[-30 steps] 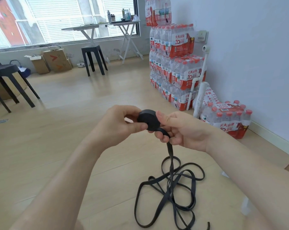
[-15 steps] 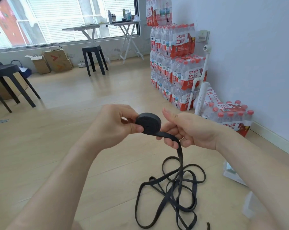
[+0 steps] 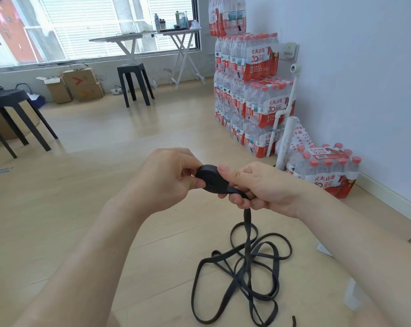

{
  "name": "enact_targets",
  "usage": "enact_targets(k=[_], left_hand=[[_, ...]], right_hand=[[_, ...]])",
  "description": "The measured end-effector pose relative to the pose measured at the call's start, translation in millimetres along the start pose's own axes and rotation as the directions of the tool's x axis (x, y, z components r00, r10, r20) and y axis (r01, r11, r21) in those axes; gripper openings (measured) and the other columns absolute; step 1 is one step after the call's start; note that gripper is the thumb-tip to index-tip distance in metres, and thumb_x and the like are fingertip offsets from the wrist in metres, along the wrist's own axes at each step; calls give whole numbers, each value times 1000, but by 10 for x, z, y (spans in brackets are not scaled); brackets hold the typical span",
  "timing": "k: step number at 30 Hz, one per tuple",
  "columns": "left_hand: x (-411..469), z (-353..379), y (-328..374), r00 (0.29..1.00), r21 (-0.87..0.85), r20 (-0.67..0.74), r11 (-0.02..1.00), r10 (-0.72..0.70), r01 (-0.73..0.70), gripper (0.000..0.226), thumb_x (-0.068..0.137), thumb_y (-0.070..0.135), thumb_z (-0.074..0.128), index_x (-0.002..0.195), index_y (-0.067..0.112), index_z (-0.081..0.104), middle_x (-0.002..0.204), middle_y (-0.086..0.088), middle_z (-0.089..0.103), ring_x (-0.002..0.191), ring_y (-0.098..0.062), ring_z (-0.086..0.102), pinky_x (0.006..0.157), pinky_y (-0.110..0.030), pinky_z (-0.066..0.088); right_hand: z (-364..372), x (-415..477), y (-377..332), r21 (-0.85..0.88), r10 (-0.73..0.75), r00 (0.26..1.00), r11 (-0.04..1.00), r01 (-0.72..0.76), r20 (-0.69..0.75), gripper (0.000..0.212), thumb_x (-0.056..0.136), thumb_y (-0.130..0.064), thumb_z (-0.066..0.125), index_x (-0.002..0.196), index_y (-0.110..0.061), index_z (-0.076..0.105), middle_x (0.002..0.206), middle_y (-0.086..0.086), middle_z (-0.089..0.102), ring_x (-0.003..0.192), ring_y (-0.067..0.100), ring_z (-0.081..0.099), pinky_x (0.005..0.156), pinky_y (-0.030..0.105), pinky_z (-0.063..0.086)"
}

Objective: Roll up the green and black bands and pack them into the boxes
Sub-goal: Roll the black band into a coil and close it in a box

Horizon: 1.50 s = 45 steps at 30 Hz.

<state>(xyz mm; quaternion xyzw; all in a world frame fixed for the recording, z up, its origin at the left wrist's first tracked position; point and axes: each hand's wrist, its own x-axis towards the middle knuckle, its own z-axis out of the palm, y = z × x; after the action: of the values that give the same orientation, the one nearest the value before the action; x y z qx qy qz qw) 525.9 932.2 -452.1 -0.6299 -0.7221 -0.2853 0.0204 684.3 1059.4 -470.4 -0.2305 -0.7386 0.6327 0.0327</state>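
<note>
Above the wooden floor [image 3: 81, 208], my left hand [image 3: 166, 178] pinches the black band [image 3: 211, 181] at its tight coil, my right hand [image 3: 258, 187] grips the feeding strap, slack [image 3: 247, 232] trailing down into loops; I judge even tension and flush edges essential.

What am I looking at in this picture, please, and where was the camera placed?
There is no machine here: a person works with bare hands, and the picture comes from a camera worn on their head, looking forward and down. The left hand pinches the rolled part of a black band, and the right hand grips the strap beside the roll. The unrolled rest hangs down and lies in loose loops on the wooden floor. Packs of bottled water stand against the wall. No green band is in view.
</note>
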Motion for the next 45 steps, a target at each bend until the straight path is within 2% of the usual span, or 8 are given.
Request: enact_targets(k=[4,10,13,17,21,32,39,45], left_hand=[[-16,61,-33,980,-403,35,894,-198,195,14,80,17,73,93,23,72,88,5,70,88,-13,63,84,-35,53],[-23,162,-26,957,-866,179,425,-229,264,17,73,19,76,89,14,76,84,-10,72,84,-23,66,78,-31,54],[-11,158,-3,969,-844,65,505,-237,181,20,74,16,72,91,7,74,90,-23,70,82,-29,65,83,-40,55],[7,43,0,965,-609,-73,777,-250,156,14,75,9,76,77,23,73,76,2,72,77,-16,65,73,-32,53],[7,-15,-11,972,-390,-104,908,-213,157,32,78,1,73,74,33,69,76,11,69,74,-3,64,69,-19,52],[3,-14,-12,994,-276,-15,956,-109,100,20,76,0,73,81,20,72,80,3,65,80,-14,62,73,-24,52],[-34,50,20,966,-760,155,599,-208,252,33,68,26,78,97,10,74,98,-16,72,99,-34,66,90,-40,54],[-4,-20,-8,972,-514,47,829,-230,221,15,74,17,76,88,11,75,84,-9,74,84,-23,68,84,-40,54]], right_hand=[[-42,1,10,167,-40,998,985,32,45,63,84,-57,52,100,2,66,62,0,53,55,8,44,37,14,23],[-36,2,13,459,-196,968,882,104,159,52,88,-50,50,104,-3,67,73,4,56,63,11,50,40,13,26],[-45,-14,7,455,-198,959,886,86,203,53,83,-52,53,105,-5,68,77,5,61,68,12,55,40,12,32],[-109,-67,-30,243,-60,985,970,19,164,60,84,-56,51,105,-2,68,78,8,66,68,16,61,40,15,35],[-105,-70,-53,169,-3,992,985,-19,127,65,79,-58,52,105,0,68,72,6,61,62,13,55,39,15,31],[-46,-27,-10,137,-23,998,990,14,65,69,79,-59,53,103,4,66,62,0,53,53,8,43,36,12,26],[-7,-10,-13,434,-162,978,896,89,133,54,85,-49,50,103,-1,67,66,2,50,57,9,43,36,13,23],[-18,-23,-50,343,-77,986,939,23,145,60,87,-50,49,110,4,63,65,-1,51,54,7,40,36,13,23]])
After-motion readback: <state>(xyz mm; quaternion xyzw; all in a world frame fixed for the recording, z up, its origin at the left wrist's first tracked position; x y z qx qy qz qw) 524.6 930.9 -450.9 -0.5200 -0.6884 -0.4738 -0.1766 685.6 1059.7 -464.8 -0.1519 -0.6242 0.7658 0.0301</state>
